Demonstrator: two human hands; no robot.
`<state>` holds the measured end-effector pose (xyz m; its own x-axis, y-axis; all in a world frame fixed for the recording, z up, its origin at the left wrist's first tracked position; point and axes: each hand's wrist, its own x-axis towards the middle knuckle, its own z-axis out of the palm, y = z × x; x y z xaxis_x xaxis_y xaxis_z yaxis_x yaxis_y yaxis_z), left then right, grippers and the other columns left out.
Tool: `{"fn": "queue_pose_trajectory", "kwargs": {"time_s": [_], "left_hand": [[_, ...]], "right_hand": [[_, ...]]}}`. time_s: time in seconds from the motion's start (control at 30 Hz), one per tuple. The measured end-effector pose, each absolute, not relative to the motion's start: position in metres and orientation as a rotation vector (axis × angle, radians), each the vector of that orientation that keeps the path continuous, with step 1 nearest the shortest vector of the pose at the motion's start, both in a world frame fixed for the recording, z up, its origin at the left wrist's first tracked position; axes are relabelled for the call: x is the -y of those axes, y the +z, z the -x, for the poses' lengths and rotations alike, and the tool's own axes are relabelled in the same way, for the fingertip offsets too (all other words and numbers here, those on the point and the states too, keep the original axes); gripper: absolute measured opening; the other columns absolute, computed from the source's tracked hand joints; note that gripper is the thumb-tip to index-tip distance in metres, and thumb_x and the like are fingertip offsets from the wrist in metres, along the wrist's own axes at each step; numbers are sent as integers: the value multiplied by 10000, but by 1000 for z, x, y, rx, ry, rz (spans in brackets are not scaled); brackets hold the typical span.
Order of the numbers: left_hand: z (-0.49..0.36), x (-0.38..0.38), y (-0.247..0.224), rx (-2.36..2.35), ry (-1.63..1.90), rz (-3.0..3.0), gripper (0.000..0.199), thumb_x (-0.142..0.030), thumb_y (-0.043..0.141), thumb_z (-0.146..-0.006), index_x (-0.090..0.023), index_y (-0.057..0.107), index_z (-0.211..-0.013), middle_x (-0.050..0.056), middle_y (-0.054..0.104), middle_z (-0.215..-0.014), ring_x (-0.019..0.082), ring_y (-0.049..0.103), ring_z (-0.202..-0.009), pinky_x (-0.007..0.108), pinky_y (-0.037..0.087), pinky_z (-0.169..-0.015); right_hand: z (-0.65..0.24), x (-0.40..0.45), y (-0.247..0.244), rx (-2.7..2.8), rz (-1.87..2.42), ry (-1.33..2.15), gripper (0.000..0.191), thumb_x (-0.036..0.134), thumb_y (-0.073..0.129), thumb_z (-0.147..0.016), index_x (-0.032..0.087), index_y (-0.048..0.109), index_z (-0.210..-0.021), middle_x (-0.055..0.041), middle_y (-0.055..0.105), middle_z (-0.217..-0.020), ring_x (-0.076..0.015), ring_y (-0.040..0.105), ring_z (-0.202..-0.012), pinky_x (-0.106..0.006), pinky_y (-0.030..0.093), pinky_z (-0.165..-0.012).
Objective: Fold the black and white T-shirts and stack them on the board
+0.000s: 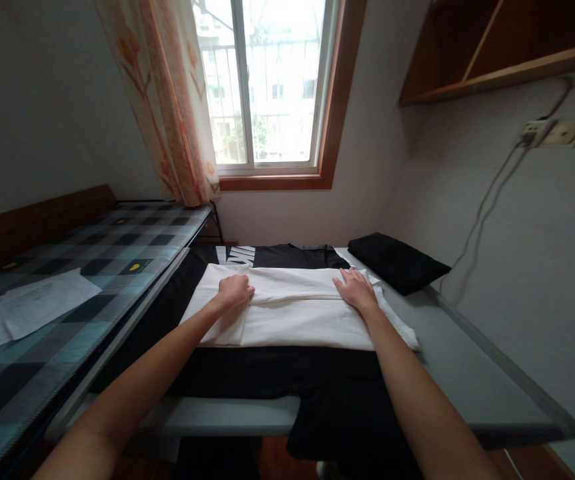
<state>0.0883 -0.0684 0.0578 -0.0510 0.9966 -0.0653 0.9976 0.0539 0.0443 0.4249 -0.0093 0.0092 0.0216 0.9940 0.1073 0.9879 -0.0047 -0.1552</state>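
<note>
A white garment (297,327), folded into a long strip with a raised crease along it, lies across a black garment (247,373) spread on the table. My left hand (236,291) is closed on the white cloth near its left end. Flat on the right part of the same cloth rests my right hand (356,289), its fingers spread. The black garment shows a white print at its far left and hangs over the table's front edge. Beyond my right hand sits a folded black cloth (397,262).
The grey table (467,373) stands against the right wall. A bed with a checked cover (82,320) adjoins its left side, with white papers (42,303) on it. At the back are a window (277,100) and curtain (167,100). A cable (482,207) hangs from a wall socket.
</note>
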Motion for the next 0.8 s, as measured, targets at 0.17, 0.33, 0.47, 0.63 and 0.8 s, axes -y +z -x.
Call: {"fn": "queue_pose_trajectory", "kwargs": {"time_s": [0.17,0.33,0.47,0.63,0.8], "left_hand": [[-64,62,63,-2165,171,-2036,428,-499,376,-906,-195,676,-876,112,715,-936,246,657,-879,295,436,-683],[-18,57,62,-2456,362,-1924,396,-456,371,-917,-220,621,-1115,130,647,-1136,272,626,-1018,327,468,-791],[14,61,38,-2515,416,-1924,549,-528,343,-914,-214,504,-1334,163,514,-1357,318,493,-1243,477,374,-1018],[32,64,15,-2438,334,-1842,709,-612,324,-888,-214,339,-1475,125,326,-1538,363,232,-1421,637,142,-1110],[36,60,14,-2452,319,-1825,752,-635,347,-866,-208,322,-1485,132,296,-1549,392,205,-1426,669,127,-1098]], "right_hand": [[-425,9,9,2080,2099,31,597,493,315,-946,173,435,-1435,-134,367,-1514,-257,317,-1389,-403,230,-1116],[-425,10,9,2073,2087,29,587,487,322,-945,180,444,-1430,-143,374,-1507,-263,325,-1385,-405,239,-1112],[-423,11,10,2084,2095,27,590,482,317,-951,173,429,-1441,-151,359,-1513,-264,303,-1398,-394,223,-1120],[-420,11,11,2101,2123,27,600,490,298,-960,168,407,-1454,-146,346,-1522,-261,293,-1403,-393,211,-1124],[-415,7,11,2103,2127,18,598,488,298,-963,167,407,-1455,-152,352,-1517,-257,283,-1409,-386,202,-1125]]}}
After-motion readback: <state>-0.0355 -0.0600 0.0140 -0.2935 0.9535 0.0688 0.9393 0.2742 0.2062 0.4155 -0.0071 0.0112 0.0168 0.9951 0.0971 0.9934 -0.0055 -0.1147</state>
